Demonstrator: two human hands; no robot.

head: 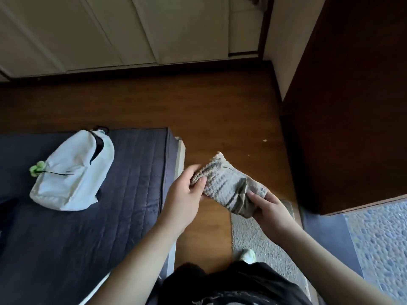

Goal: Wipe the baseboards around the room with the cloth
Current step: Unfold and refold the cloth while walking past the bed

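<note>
A folded grey-beige ribbed cloth is held in the air above the wooden floor, between both hands. My left hand pinches its left end with thumb and fingers. Its lower right end is gripped by my right hand, fingers curled under the fabric. A dark brown baseboard runs along the foot of the white panelled wall ahead. It continues along the right-hand wall toward the door.
A bed with a dark quilted cover fills the left, with a white backpack lying on it. A dark wooden door stands at the right. A grey mat lies under my feet; a pebbled floor is at the right.
</note>
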